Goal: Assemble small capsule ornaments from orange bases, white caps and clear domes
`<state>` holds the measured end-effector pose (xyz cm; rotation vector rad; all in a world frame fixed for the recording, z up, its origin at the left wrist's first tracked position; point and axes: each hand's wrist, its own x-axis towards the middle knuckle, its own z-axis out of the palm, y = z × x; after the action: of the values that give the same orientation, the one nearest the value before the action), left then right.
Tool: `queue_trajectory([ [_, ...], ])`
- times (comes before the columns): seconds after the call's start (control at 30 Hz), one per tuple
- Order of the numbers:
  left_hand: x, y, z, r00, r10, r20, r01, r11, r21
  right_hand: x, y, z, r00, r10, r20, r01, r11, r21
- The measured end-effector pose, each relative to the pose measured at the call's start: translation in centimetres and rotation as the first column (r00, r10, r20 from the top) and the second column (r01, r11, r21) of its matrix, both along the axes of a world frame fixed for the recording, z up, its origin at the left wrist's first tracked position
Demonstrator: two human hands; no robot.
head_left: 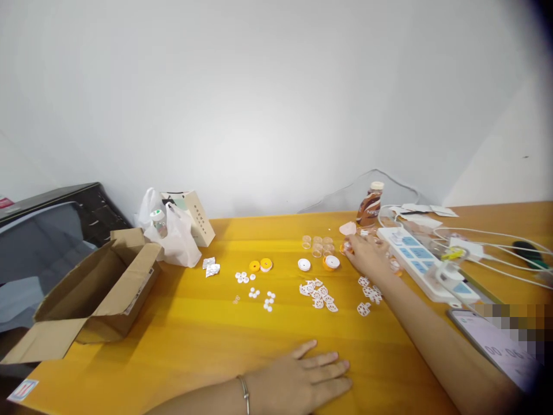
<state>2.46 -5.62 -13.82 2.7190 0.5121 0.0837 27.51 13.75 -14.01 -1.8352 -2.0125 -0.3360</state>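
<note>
My left hand point(307, 377) lies flat on the table near its front edge, fingers spread and nothing in it. At the back right, my right hand point(367, 253) has its thumb and fingers bent round a small orange and clear part point(347, 248). More orange and clear pieces point(394, 266) show beside that hand. Left of it stand several clear round cups point(317, 246), a white disc on an orange ring point(331, 263) and a white disc point(304, 264). White lattice pieces point(319, 293) lie in front, with others point(369, 292) under my right forearm.
Yellow rings point(260, 265), small white caps point(245, 278) and foil packets point(211, 267) lie left of centre. An open cardboard box point(116, 294), plastic bag point(181, 242) and paper bag point(199, 222) stand left. A drink bottle point(370, 204), power strip point(419, 256) and phone point(492, 343) are right.
</note>
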Motion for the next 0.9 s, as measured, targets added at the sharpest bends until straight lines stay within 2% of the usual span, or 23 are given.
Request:
queue_trajectory([
  [0.17, -0.1, 0.1, -0.4, 1.000, 0.000, 0.011, 0.000, 1.000, -0.013, -0.1, -0.5, 0.0, 0.999, -0.002, 0.050, 0.001, 1.000, 0.017],
  [0.23, 0.0, 0.1, -0.5, 1.000, 0.003, 0.013, -0.003, 1.000, -0.013, -0.5, -0.9, 0.8, 0.999, -0.024, 0.048, 0.021, 0.998, 0.051],
  [0.3, 0.0, 0.0, -0.5, 1.000, 0.004, 0.020, -0.004, 1.000, -0.011, -1.4, -1.7, 2.2, 0.999, -0.052, 0.006, 0.051, 0.987, 0.150],
  [0.37, -0.1, 0.0, -0.5, 1.000, 0.007, 0.029, -0.007, 1.000, -0.004, -2.8, -3.1, 3.5, 0.997, 0.036, -0.070, -0.017, 0.967, 0.255],
  [0.43, -0.2, 0.0, -0.6, 0.999, 0.005, 0.040, -0.005, 1.000, 0.016, -4.5, -5.4, 4.0, 0.952, 0.253, -0.169, -0.196, 0.935, 0.297],
  [0.5, -0.4, 0.0, -0.8, 0.998, -0.021, 0.052, 0.018, 0.999, 0.047, -6.1, -8.4, 3.2, 0.802, 0.548, -0.237, -0.490, 0.831, 0.262],
  [0.53, -0.5, 0.0, -1.0, 0.997, -0.043, 0.056, 0.039, 0.997, 0.068, -6.6, -10.1, 2.3, 0.724, 0.635, -0.270, -0.594, 0.773, 0.223],
  [0.6, -0.6, 0.1, -1.4, 0.993, -0.101, 0.061, 0.094, 0.989, 0.110, -7.1, -13.3, 0.0, 0.599, 0.743, -0.297, -0.765, 0.641, 0.061],
  [0.63, -0.6, 0.1, -1.6, 0.989, -0.132, 0.061, 0.124, 0.985, 0.123, -7.0, -14.6, -1.2, 0.576, 0.755, -0.312, -0.794, 0.608, 0.004],
  [0.7, -0.6, 0.3, -2.1, 0.981, -0.181, 0.069, 0.172, 0.977, 0.124, -6.4, -16.5, -3.2, 0.585, 0.744, -0.323, -0.803, 0.587, -0.103],
  [0.77, -0.6, 0.4, -2.5, 0.978, -0.190, 0.087, 0.183, 0.980, 0.083, -5.8, -17.1, -4.4, 0.632, 0.698, -0.337, -0.769, 0.620, -0.157],
  [0.9, -0.4, 0.5, -3.0, 0.983, -0.149, 0.108, 0.152, 0.988, -0.026, -5.7, -16.7, -4.5, 0.647, 0.675, -0.355, -0.761, 0.606, -0.234],
])
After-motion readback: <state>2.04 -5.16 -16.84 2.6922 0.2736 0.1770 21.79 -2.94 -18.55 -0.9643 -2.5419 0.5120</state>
